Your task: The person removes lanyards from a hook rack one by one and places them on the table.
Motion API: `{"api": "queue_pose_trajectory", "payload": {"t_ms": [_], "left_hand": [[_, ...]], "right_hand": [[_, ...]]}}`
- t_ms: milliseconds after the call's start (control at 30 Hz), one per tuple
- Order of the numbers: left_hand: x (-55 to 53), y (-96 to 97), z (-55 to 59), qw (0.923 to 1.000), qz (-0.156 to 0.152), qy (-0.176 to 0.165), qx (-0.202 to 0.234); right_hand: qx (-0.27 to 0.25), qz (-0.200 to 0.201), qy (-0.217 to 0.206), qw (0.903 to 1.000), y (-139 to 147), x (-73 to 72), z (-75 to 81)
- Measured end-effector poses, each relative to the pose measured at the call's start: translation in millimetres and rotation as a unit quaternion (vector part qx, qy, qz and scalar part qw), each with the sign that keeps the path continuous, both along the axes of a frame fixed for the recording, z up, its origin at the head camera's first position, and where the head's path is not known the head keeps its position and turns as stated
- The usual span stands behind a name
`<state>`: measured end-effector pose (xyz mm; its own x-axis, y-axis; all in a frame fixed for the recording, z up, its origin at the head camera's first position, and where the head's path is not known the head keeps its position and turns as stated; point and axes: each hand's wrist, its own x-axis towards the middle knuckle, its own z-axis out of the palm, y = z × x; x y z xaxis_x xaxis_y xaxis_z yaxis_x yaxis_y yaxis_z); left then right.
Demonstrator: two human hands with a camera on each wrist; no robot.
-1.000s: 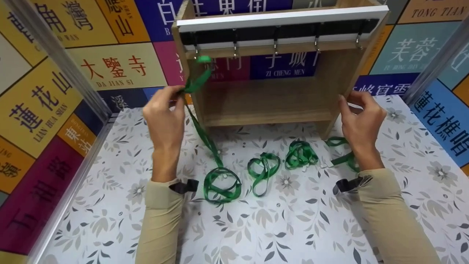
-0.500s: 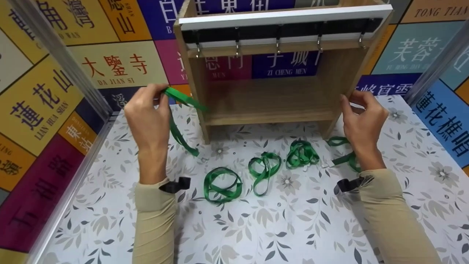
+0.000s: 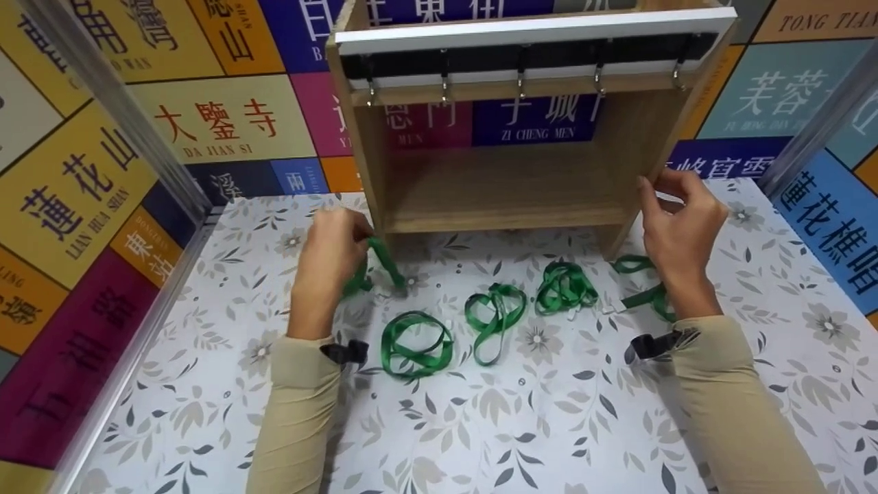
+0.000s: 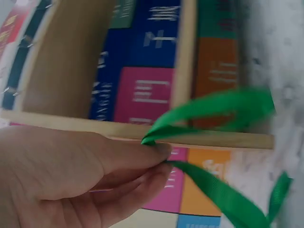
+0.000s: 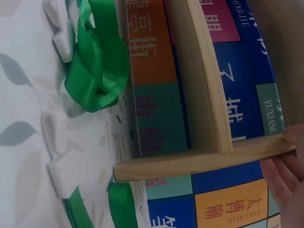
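Observation:
In the left wrist view, my left hand [image 4: 90, 175] pinches a green ribbon lanyard [image 4: 209, 111] between thumb and fingertips. The ribbon hangs in loops just above the table, by the left foot of a wooden rack [image 3: 504, 223]. My right hand [image 3: 682, 219] grips the front edge of the rack's right side panel [image 5: 199, 164], thumb on one face and fingers on the other. A row of metal hooks [image 3: 521, 86] hangs from the black strip across the rack's top; no ribbon is on them.
More green lanyards lie on the floral tablecloth [image 3: 466, 432]: a ring-shaped coil [image 3: 388, 350], a looser loop [image 3: 506, 319], a bunched one [image 3: 562, 288] and one beside my right wrist [image 3: 641, 299]. White clips [image 5: 61, 175] are on some. Sign-printed panels [image 3: 226, 116] stand behind and at both sides.
My left hand swung left with the lanyard, drawing it away from the rack, then came down and right beside the rack's left foot. The right hand stayed on the side panel.

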<state>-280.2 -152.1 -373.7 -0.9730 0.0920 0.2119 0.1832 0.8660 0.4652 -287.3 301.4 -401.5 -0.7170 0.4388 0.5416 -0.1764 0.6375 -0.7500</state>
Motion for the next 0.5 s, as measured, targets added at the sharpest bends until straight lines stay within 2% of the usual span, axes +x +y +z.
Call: {"api": "queue_pose_trajectory", "payload": {"t_ms": [100, 200, 367, 433, 500], "left_hand": [[0.0, 5.0, -8.6, 0.999, -0.028, -0.032, -0.015], [0.5, 9.5, -15.0, 0.9967, -0.041, -0.062, -0.032], [-0.9, 7.8, -28.6, 0.9952, -0.024, -0.066, -0.067], [-1.5, 4.7, -33.6, 0.995, -0.019, -0.076, -0.061], [-2.2, 1.6, -37.5, 0.9948, -0.027, -0.088, -0.044]], "right_hand": [[-0.001, 0.002, -0.002, 1.0, -1, -0.5, 1.0], [-0.004, 0.002, -0.001, 1.0, 0, -0.9, 1.7], [-0.004, 0.001, -0.003, 1.0, 0, -0.2, 0.2], [-0.002, 0.0, -0.002, 1.0, 0, 0.2, -0.8], [-0.001, 0.001, -0.002, 1.0, 0, 0.4, -1.4]]}}
